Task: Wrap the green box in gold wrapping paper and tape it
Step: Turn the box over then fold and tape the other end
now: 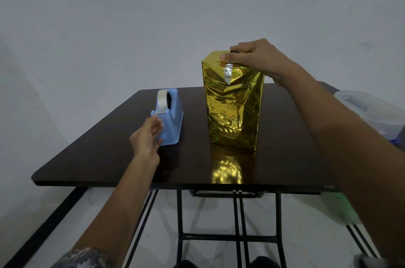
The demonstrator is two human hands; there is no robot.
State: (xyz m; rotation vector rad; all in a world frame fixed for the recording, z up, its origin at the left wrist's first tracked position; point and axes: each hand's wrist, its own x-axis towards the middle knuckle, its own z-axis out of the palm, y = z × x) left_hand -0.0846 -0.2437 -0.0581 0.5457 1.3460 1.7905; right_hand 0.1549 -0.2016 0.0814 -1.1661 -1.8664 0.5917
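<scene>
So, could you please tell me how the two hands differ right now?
The right hand rests on top of the upright gold-wrapped box, thumb pressing a tape strip; the left hand is lower, at the front of the blue tape dispenser. Both are bare and reach over the dark table.

one view only: head-worn wide-angle camera, above and in front of the near edge of a dark table (92,158), facing forward and down. near enough that both forearms enter from the bottom corners and reach across the frame. table top fills the middle band; a plain wall (153,15) takes the upper half; table legs (179,224) and floor show below the near edge. straight lines bow toward the frame borders. no second view to share ground with.
</scene>
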